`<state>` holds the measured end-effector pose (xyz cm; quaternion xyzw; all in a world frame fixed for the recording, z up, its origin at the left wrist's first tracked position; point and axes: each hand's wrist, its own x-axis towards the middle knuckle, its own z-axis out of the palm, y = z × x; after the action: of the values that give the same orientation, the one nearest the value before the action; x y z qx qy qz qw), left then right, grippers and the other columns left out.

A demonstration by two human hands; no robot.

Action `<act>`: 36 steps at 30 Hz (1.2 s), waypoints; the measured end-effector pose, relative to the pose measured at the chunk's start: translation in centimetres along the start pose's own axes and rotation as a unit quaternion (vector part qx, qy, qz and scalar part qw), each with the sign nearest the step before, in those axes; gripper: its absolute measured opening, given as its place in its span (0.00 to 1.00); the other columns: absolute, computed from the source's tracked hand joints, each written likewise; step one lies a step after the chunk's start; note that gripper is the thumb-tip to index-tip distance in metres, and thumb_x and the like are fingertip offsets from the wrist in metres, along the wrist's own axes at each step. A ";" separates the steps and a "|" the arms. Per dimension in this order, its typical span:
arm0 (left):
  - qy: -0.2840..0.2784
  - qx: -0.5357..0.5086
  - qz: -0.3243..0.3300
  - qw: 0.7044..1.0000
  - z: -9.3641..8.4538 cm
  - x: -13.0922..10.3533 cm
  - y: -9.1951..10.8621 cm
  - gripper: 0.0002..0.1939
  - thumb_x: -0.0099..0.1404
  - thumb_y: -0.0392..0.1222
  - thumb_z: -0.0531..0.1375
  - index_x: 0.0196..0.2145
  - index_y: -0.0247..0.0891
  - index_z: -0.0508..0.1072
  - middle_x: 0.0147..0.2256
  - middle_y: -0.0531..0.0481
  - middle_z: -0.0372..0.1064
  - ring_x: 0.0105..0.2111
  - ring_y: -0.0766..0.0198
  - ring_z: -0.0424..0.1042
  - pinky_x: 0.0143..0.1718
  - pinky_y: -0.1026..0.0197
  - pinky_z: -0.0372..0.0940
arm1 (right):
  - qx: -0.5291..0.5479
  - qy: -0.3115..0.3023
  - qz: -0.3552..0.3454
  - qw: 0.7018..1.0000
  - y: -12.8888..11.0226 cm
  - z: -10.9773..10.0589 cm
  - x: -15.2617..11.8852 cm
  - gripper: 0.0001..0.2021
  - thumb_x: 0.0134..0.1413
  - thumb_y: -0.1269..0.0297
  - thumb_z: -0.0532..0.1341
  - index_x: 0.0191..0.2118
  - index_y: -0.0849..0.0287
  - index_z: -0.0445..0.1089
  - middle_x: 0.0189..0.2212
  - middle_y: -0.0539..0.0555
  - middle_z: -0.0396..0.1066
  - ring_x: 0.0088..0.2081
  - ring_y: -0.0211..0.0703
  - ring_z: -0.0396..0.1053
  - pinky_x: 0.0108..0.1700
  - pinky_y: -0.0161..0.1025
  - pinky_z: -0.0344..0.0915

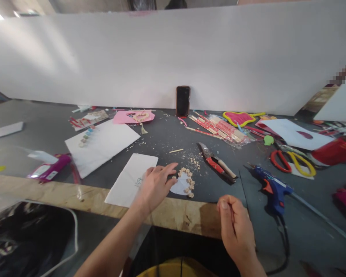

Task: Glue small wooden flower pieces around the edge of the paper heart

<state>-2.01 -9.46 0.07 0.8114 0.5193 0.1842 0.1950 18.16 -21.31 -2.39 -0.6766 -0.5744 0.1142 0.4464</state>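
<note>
My left hand (pixel 157 182) is open, its fingers stretched over the left side of a small white paper piece (pixel 179 187). Small beige bits (pixel 189 181) form a bumpy border along the paper's top and right edge. The hand also lies across the right edge of a white sheet (pixel 129 179) with handwriting on it. My right hand (pixel 236 227) is closed at the table's front edge, thumb on top; what it holds, if anything, is hidden. Past the paper lie loose beige crumbs (pixel 194 163), a short thin stick (pixel 176 151) and red-handled pruning shears (pixel 217 163).
A blue glue gun (pixel 272 188) with its cord lies at right, near red-and-yellow scissors (pixel 294 161). Packaged sticks (pixel 225 129) lie behind. A phone (pixel 183 100) leans against a white board (pixel 161 57). At left are a large white sheet (pixel 103 148) and a purple object (pixel 50 169).
</note>
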 end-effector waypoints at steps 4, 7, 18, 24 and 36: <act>0.040 0.014 0.029 0.999 -0.4 -0.6 0.5 0.15 0.66 0.44 0.53 0.50 0.43 0.68 0.47 0.48 0.73 0.48 0.55 0.67 0.51 0.47 0.56 | -0.012 0.021 -0.014 1.000 -0.3 -0.1 -0.1 0.12 0.63 0.64 0.46 0.28 0.55 0.58 0.20 0.47 0.60 0.22 0.37 0.61 0.26 0.33 0.58; 0.081 -0.022 0.076 0.994 -0.2 -1.4 1.8 0.12 0.67 0.42 0.53 0.46 0.42 0.71 0.45 0.48 0.73 0.47 0.57 0.68 0.48 0.51 0.59 | -0.021 0.021 -0.036 0.999 -0.1 -0.3 -0.3 0.13 0.62 0.65 0.46 0.25 0.55 0.56 0.16 0.46 0.57 0.18 0.37 0.58 0.22 0.34 0.54; 0.086 -0.200 0.244 0.945 1.5 -4.2 6.9 0.09 0.64 0.40 0.58 0.39 0.46 0.78 0.37 0.49 0.74 0.39 0.61 0.68 0.43 0.55 0.61 | 0.332 -0.166 0.202 0.906 -3.4 -0.9 0.2 0.14 0.50 0.53 0.63 0.26 0.58 0.67 0.21 0.48 0.66 0.26 0.36 0.64 0.28 0.30 0.62; 0.086 -0.295 0.217 0.927 1.3 -4.4 5.9 0.08 0.64 0.38 0.58 0.37 0.42 0.78 0.35 0.48 0.74 0.38 0.63 0.70 0.42 0.57 0.64 | 0.453 -0.174 0.252 0.838 -3.8 -0.3 -0.1 0.10 0.48 0.56 0.66 0.29 0.59 0.74 0.23 0.49 0.69 0.28 0.35 0.65 0.34 0.31 0.64; 0.217 -0.166 0.213 0.938 1.2 -5.1 5.7 0.10 0.63 0.34 0.56 0.27 0.41 0.75 0.33 0.51 0.75 0.36 0.62 0.68 0.45 0.53 0.58 | 0.461 -0.198 0.246 0.829 -4.6 1.0 -1.7 0.13 0.57 0.56 0.59 0.41 0.57 0.75 0.29 0.54 0.71 0.31 0.40 0.65 0.33 0.36 0.65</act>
<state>0.98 -16.45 1.46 0.7992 0.3258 0.4771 0.1655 13.84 -22.55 -0.20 -0.4742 -0.3453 0.6032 0.5404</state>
